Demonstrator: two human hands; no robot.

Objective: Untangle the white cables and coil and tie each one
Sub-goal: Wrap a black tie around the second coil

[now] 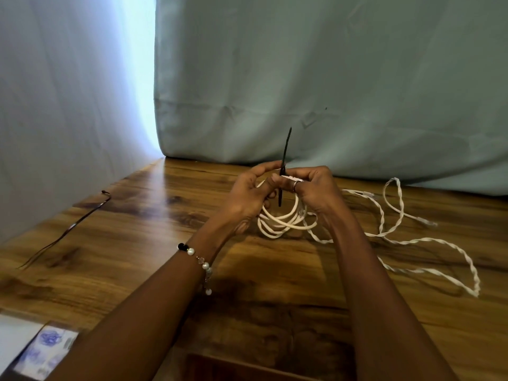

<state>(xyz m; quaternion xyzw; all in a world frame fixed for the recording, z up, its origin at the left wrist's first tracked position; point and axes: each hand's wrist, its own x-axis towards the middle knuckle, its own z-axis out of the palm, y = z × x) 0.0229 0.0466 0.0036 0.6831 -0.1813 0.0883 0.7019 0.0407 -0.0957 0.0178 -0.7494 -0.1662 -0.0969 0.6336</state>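
Now both hands meet above the tabletop [143, 215]: the left hand [248, 195] and the right hand [316, 188] each curl their fingers round the top of one coiled white cable [280, 221], whose loops hang below them, and together they pinch one black tie [284, 160] standing nearly upright between them. To the right, one twisted white cable [428, 240] sprawls loose, reaching near the right border of the view. A curtain [302, 78] closes the far edge. Well to the left lie thin dark strips [74, 224]; some printed paper [41, 350] sits at the near left corner.
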